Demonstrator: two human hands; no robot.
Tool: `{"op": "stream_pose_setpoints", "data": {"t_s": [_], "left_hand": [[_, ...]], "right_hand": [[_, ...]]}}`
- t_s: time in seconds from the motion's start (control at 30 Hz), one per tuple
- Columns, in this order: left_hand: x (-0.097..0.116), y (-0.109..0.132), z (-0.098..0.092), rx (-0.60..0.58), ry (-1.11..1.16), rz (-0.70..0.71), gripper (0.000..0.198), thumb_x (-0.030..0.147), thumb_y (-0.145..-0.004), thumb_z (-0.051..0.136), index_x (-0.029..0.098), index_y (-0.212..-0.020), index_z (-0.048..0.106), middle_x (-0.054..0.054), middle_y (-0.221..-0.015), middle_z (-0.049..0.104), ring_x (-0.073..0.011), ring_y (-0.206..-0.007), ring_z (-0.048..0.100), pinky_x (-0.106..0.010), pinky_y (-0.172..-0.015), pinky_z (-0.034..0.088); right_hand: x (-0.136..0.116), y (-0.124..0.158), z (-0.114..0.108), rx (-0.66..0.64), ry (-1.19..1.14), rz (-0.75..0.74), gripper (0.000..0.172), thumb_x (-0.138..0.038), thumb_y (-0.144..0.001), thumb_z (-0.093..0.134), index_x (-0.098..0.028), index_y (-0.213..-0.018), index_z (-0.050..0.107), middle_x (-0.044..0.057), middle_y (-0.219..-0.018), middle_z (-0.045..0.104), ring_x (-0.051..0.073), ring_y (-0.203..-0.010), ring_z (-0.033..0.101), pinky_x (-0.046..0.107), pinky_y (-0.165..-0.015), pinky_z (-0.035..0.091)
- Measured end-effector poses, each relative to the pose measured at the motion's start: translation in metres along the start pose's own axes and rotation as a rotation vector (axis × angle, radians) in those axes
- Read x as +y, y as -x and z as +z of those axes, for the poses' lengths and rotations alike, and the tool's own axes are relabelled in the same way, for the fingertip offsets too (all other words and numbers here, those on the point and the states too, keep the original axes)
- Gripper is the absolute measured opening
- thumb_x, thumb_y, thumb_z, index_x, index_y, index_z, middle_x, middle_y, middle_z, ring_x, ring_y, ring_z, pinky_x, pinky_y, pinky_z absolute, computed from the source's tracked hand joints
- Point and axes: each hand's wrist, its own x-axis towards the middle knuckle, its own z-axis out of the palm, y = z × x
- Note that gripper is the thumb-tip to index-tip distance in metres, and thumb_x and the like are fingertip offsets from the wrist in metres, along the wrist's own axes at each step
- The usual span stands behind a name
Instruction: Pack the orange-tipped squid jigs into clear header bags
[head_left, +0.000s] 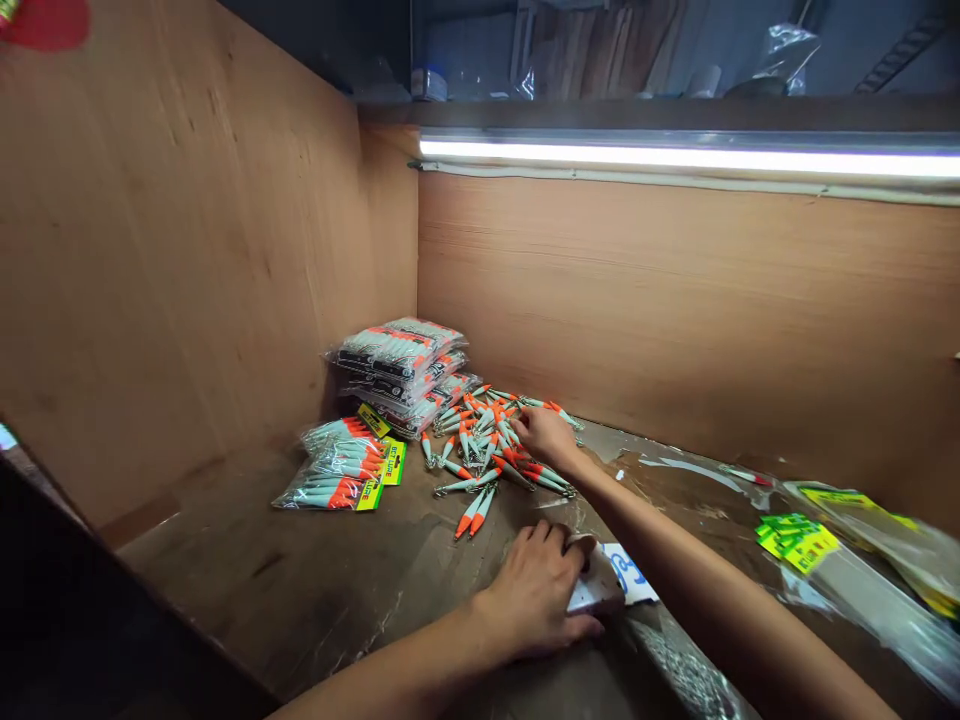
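Observation:
A loose pile of fishing lures (480, 440), pale green-white with orange ends and metal hooks, lies in the middle of the worktop. My right hand (551, 437) reaches into the right side of this pile, its fingers curled down among the lures; what they pinch is hidden. Nearer to me, my left hand (541, 585) is closed over a small whitish block (598, 588), with the thumb along its near side. A white card with blue writing (630, 573) lies against the block, partly behind my right forearm.
Left of the pile are clear bags of lures (337, 470) with yellow-green header cards. Behind them stands a stack of packed lures (401, 365). At right lie yellow-green cards (799, 540) and clear plastic bags (885, 590). Wooden panels (675, 300) and a lit tube (675, 155) bound the back.

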Motion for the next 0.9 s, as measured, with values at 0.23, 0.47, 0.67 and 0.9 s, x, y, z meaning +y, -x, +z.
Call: {"op": "stream_pose_setpoints", "data": {"t_s": [0.23,0.47,0.67,0.9], "left_hand": [[-0.003,0.003,-0.009,-0.026,0.011,0.021,0.078,0.064,-0.075,0.067,0.025,-0.138,0.042,-0.012,-0.127,0.051,-0.0330,-0.112,0.049,-0.047,-0.098,0.042],[-0.005,0.003,-0.012,-0.043,0.107,0.039,0.078,0.045,-0.073,0.067,0.027,-0.142,0.036,-0.012,-0.127,0.049,-0.0339,-0.114,0.047,-0.048,-0.096,0.044],[-0.019,-0.002,-0.005,0.007,0.326,-0.062,0.098,0.034,-0.065,0.073,0.026,-0.150,0.026,-0.010,-0.135,0.042,-0.0309,-0.123,0.045,-0.042,-0.107,0.040],[-0.022,-0.009,-0.009,0.012,0.371,-0.086,0.094,0.036,-0.069,0.073,0.023,-0.151,0.029,-0.012,-0.138,0.043,-0.0309,-0.127,0.046,-0.042,-0.109,0.039]], "right_hand": [[-0.041,-0.049,0.006,-0.163,-0.007,0.102,0.033,-0.038,-0.096,0.059,-0.015,-0.120,0.060,0.010,-0.120,0.063,0.022,-0.103,0.064,0.043,-0.088,0.054],[0.013,-0.037,-0.029,-0.260,-0.248,0.116,0.028,-0.037,-0.083,0.071,-0.009,-0.084,0.071,0.008,-0.077,0.070,0.019,-0.072,0.066,0.026,-0.063,0.050],[0.123,0.069,-0.062,-0.270,-0.564,0.107,0.047,-0.057,-0.077,0.068,-0.013,-0.094,0.067,0.009,-0.083,0.072,0.014,-0.067,0.064,0.023,-0.058,0.048],[0.174,0.182,-0.025,-0.314,-0.789,0.097,0.035,-0.046,-0.082,0.072,-0.019,-0.104,0.073,0.006,-0.095,0.074,0.020,-0.081,0.066,0.031,-0.075,0.049]]}}
